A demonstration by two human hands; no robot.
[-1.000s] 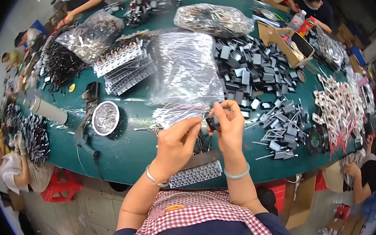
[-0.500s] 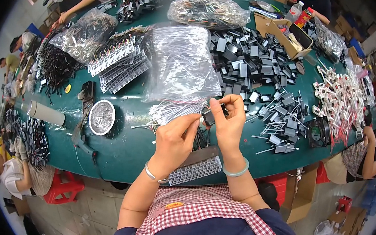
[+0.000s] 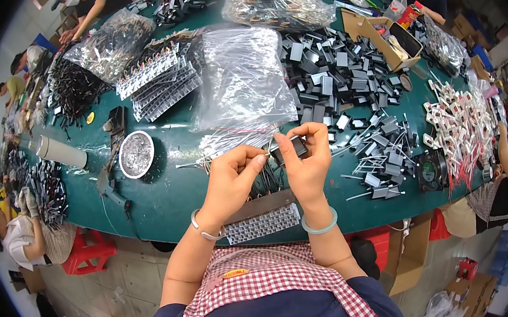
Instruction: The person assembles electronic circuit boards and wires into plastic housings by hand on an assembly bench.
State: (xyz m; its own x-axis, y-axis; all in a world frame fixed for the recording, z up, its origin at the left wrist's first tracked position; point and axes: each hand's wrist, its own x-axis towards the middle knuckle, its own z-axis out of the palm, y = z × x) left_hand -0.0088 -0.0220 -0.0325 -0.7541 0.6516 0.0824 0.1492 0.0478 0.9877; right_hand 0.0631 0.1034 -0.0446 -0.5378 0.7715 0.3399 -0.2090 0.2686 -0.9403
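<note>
A small black rectangular case (image 3: 297,145) is pinched between the thumb and fingers of my right hand (image 3: 309,171). My left hand (image 3: 231,178) is closed in a pinch right beside the case; whatever its fingertips hold is too small to make out. Thin black wires (image 3: 271,180) show below and between the hands. Near my forearms lies a strip panel of small circuit boards (image 3: 267,224) with a brown bar along its far side. White cable ties (image 3: 221,145) spill from a clear plastic bag (image 3: 243,75) just beyond my hands.
Black cases (image 3: 335,74) lie heaped behind, and cases with cable ties (image 3: 388,162) to the right. White connectors with red wires (image 3: 461,132) sit farther right. At left are a white bowl (image 3: 137,154), a pale bottle (image 3: 62,152) and stacked board panels (image 3: 160,85). Other people work around the table.
Both hands stay close together around the black case, with my left fingers shifted slightly. The view has tilted a little. At far right, a co-worker's arm has reached up.
</note>
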